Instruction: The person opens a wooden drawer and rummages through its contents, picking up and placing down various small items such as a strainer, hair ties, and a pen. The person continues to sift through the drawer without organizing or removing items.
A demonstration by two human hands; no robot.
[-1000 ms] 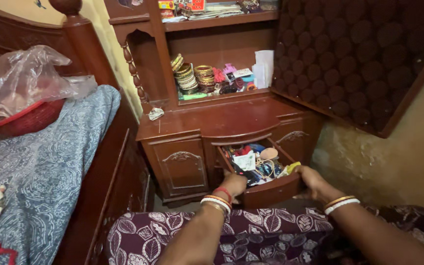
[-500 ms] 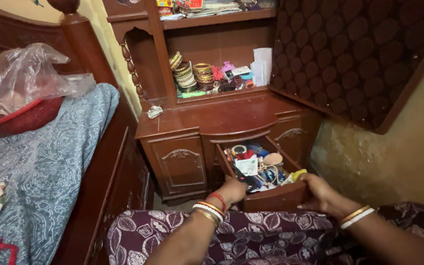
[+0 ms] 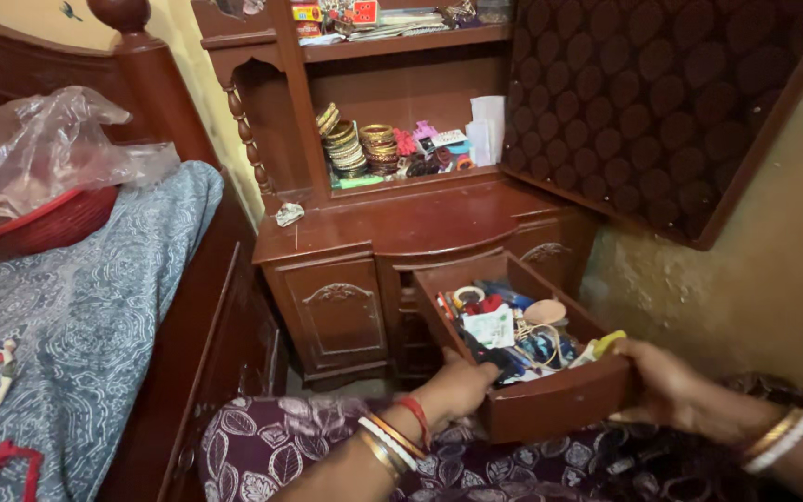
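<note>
Wooden drawer [image 3: 550, 409] is now sticking further out of the cabinet [image 3: 346, 270] than before, both hands curling fingers around its front corners: left hand [image 3: 462, 386], right hand [image 3: 666, 381]; lap close beneath.

Drawer [image 3: 550, 409] pulled out from the cabinet [image 3: 392, 251], between two hands.
The left hand [image 3: 462, 386] grips its left front corner, the right hand [image 3: 666, 381] its right; the bed [image 3: 76, 316] lies left of the cabinet, bangles [image 3: 355, 144] on the shelf above.
</note>
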